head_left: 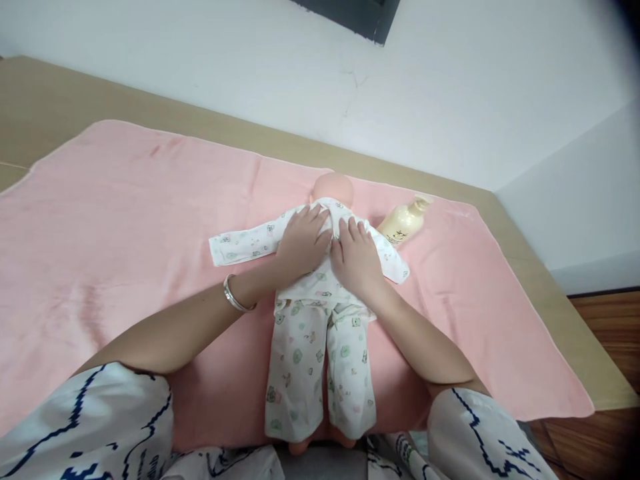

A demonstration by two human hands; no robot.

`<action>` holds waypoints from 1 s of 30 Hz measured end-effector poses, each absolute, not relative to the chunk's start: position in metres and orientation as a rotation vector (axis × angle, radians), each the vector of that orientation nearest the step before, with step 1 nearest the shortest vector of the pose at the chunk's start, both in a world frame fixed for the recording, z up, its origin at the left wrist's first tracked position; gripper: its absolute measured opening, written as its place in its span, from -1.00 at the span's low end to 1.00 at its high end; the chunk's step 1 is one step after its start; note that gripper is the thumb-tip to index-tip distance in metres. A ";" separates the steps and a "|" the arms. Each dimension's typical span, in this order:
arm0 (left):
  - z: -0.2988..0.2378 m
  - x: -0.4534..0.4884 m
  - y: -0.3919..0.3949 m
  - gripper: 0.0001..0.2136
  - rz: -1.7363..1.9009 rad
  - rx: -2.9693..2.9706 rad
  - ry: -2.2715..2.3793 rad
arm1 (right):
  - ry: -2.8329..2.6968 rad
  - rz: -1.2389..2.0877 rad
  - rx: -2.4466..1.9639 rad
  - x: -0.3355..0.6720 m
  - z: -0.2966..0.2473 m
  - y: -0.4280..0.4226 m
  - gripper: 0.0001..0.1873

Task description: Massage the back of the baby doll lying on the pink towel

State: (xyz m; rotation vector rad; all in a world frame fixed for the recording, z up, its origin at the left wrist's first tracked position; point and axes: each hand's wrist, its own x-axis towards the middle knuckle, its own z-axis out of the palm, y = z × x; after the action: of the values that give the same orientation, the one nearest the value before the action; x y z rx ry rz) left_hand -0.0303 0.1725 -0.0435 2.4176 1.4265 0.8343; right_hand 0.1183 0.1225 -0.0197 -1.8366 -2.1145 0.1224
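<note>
A baby doll (333, 188) lies face down, its bald head toward the wall and its feet toward me. It wears a white printed long-sleeved top (313, 287) and matching trousers (299, 367). My left hand (303, 241) rests flat on the left of the doll's upper back, fingers spread. On the right of the back lies my right hand (357, 257), also flat with its fingers a little apart. Both hands touch the cloth of the top and hold nothing. The doll's face is hidden.
A pale yellow pump bottle (403, 223) lies tilted beside the doll's right-hand sleeve. Under everything spreads a pink blanket (165, 193) on a tan tabletop (165, 107). A white wall (225, 60) stands behind, and brown wood flooring shows at the lower right.
</note>
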 end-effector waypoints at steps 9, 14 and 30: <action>-0.030 -0.021 0.142 -0.48 0.712 2.426 1.551 | -2.127 0.337 -1.692 0.145 -0.020 0.154 -0.39; -0.022 -0.021 0.134 -0.50 0.661 2.406 1.450 | -2.125 0.226 -1.752 0.142 -0.020 0.153 -0.39; -0.005 -0.020 0.120 -0.43 0.405 2.430 1.445 | -2.178 0.196 -1.784 0.148 -0.014 0.157 -0.41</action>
State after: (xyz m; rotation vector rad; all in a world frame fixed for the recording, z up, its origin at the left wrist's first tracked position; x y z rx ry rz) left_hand -0.0199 0.1204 -0.0050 2.4304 1.4452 0.4051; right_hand 0.1484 0.1573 -0.0142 -1.7843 -2.1782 0.1965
